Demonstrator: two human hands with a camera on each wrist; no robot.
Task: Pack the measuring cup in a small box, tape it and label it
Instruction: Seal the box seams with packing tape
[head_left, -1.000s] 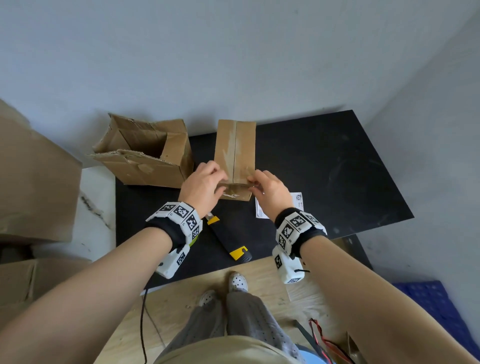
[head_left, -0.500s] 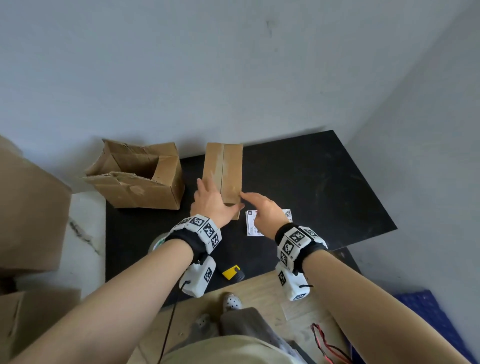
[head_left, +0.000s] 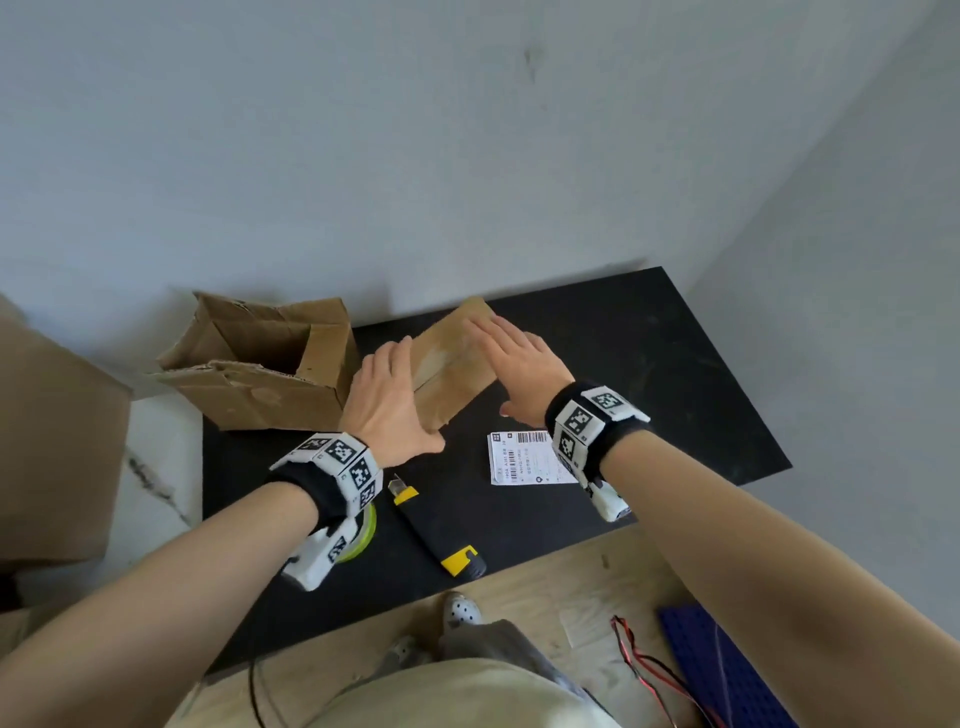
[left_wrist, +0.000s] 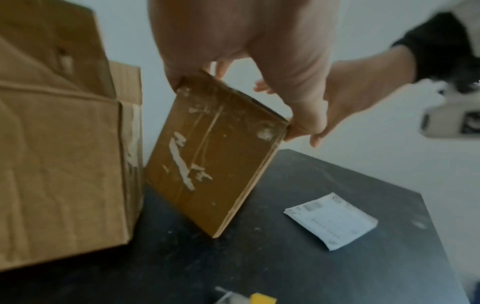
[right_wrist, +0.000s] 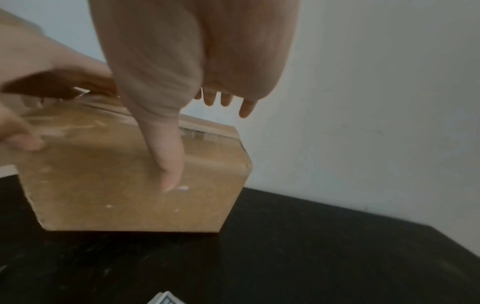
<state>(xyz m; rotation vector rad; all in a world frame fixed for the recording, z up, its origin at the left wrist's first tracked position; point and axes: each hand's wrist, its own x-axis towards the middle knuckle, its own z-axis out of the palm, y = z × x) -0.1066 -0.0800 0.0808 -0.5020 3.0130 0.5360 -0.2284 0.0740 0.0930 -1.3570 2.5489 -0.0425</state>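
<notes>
Holding the small cardboard box (head_left: 451, 370) between both hands, the person has it skewed on the black table (head_left: 670, 384), apparently turning it so a taped face is free for labelling. The left hand (head_left: 387, 402) clasps the near corner, fingers along one side and thumb curled onto the end face; the right hand (head_left: 519, 364) lies across the top with straight fingers, its thumb pressed down the side wall. The measuring cup is not visible; presumably it is inside the closed box. The seam looks taped already, so the step in hand seems to fall between taping and labelling. Next, one hand must let go and pick up the shipping label (head_left: 527, 457), which lies just beside the right wrist. A utility knife (head_left: 436, 530) and a tape roll (head_left: 363, 535) lie under the left wrist, and a larger open carton (head_left: 260, 379) stands close on the left, crowding any further turn.
</notes>
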